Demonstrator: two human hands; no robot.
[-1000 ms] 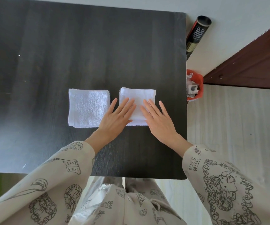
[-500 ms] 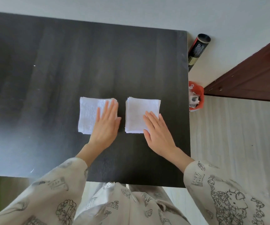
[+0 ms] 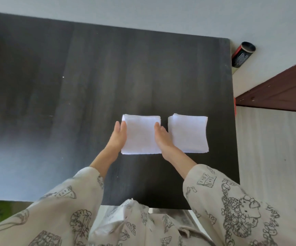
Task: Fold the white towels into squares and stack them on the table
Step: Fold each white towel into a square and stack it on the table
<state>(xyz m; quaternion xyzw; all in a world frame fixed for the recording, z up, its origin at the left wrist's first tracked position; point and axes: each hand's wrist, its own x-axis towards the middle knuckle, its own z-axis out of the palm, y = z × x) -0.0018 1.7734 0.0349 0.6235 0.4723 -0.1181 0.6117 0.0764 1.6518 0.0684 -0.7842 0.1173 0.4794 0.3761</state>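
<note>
The table (image 3: 108, 77) is dark wood-grain board with a soft, hazy sheen. On it, two folded towels (image 3: 141, 134) (image 3: 188, 133) are white, matt, nubbly cloth. Beside the table, the floor (image 3: 275, 148) looks like pale, streaked, smooth planks. The sleeves (image 3: 232, 206) are beige printed fabric.

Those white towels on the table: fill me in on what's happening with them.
A person has both hands on the left folded towel, the left hand on its left edge and the right hand on its right edge. The right folded towel lies beside it on the black table, so nothing is stacked yet.
</note>
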